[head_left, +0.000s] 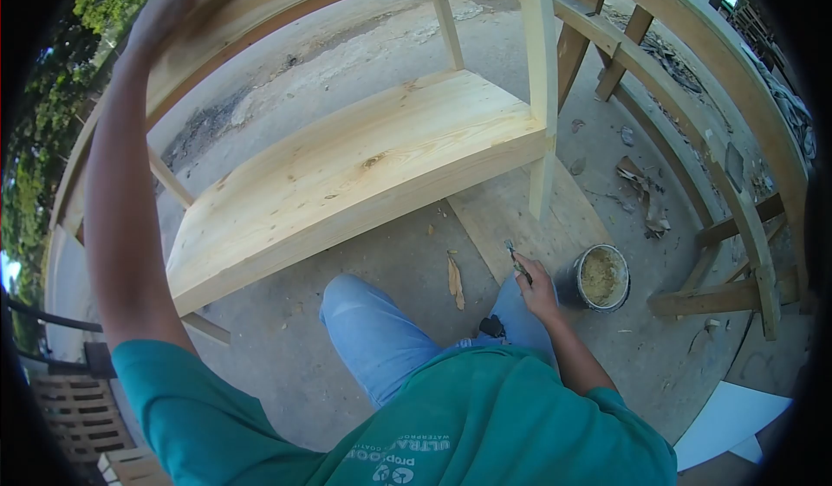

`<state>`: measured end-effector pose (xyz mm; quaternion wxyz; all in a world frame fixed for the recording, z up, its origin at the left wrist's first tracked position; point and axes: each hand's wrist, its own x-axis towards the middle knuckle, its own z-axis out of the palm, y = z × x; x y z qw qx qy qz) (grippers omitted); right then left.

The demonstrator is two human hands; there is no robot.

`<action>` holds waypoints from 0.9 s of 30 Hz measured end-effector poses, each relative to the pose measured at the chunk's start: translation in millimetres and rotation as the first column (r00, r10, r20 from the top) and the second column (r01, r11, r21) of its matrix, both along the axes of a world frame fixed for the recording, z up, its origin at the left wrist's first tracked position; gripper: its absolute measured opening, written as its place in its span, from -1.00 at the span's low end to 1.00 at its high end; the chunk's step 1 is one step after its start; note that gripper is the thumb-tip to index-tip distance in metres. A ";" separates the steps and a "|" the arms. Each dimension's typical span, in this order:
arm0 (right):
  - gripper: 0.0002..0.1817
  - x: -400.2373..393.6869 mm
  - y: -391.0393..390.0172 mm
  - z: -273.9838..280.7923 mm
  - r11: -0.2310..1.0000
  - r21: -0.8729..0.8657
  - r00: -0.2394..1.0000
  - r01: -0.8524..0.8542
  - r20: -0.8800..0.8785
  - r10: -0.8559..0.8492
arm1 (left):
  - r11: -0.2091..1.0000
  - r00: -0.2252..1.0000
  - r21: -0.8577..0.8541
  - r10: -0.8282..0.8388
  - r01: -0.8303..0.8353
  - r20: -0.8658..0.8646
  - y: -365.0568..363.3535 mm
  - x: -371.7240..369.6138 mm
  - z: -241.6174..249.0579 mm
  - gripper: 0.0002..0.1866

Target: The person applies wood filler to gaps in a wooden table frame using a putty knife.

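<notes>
My right hand [539, 290] is closed around a small putty knife [520, 265], with a dark handle and a short pale metal tip pointing up and away from me. It is held above my right thigh, just left of a dark bucket [568, 283] holding a tan, crumbly-looking material [600, 278]. Reaching far up at the left, my left hand [170, 9] is against the upper board [227, 18] of a pale wooden shelf unit. Its fingers are blurred and partly cut off by the frame's top; a bright orange glint shows beside them. The unit's lower shelf [347, 170] stretches in front of my knees.
A thin wooden sheet [494, 217] lies on the concrete under the shelf unit's right leg [542, 96]. Weathered wooden frames [693, 113] stand at the right. Dry leaves [455, 281] and scraps litter the ground, with white sheets [731, 423] at lower right and a pallet [82, 412] at lower left.
</notes>
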<state>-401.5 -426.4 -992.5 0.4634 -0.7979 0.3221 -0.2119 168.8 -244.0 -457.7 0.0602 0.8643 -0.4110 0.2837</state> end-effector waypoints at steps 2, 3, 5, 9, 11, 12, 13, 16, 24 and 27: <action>-0.53 5.1 -2.1 7.9 1.000 0.005 1.000 -0.007 -0.016 0.007 | 0.996 0.997 -0.046 0.078 -0.077 0.023 50.0 3.6 -2.1 -0.52; -0.53 6.4 -2.6 11.0 1.000 0.010 1.000 -0.006 -0.029 0.006 | 0.996 0.995 -0.044 0.076 -0.074 0.060 74.9 26.9 -2.3 -0.53; -0.54 12.9 -3.8 14.8 1.000 0.029 1.000 -0.003 -0.011 0.003 | 0.997 0.988 -0.062 0.059 -0.051 0.141 118.9 79.5 -0.5 -0.48; -0.55 33.9 -1.6 23.8 0.998 0.050 0.999 -0.036 0.020 0.035 | 0.995 0.998 -0.101 0.004 0.002 0.058 109.0 48.5 -0.8 -0.47; -0.56 43.8 2.0 29.2 0.997 0.050 0.998 -0.062 0.032 0.061 | 0.990 0.999 -0.138 0.035 -0.038 -0.027 107.6 37.1 2.0 -0.55; -0.56 48.7 3.9 31.2 0.996 0.051 0.997 -0.073 0.040 0.071 | 0.984 0.995 -0.160 0.064 -0.075 -0.074 105.7 33.9 5.8 -0.58; -0.57 52.2 5.5 32.2 0.995 0.053 0.996 -0.087 0.029 0.085 | 0.978 0.988 -0.178 0.090 -0.111 -0.122 102.2 30.4 4.8 -0.57; -0.58 55.7 8.6 38.3 0.992 0.098 0.996 -0.084 -0.016 0.085 | 0.987 0.997 -0.161 0.025 -0.012 0.078 113.4 48.3 -5.1 -0.56; -0.61 30.1 -38.9 104.5 0.978 -0.063 0.980 0.200 0.019 -0.199 | 0.997 0.996 -0.079 0.016 -0.009 0.092 119.6 120.1 5.2 -0.51; -0.61 61.1 -72.7 128.9 0.932 -0.285 0.972 0.224 0.134 -0.192 | 0.998 0.993 -0.064 0.031 -0.024 0.111 119.6 112.6 4.5 -0.55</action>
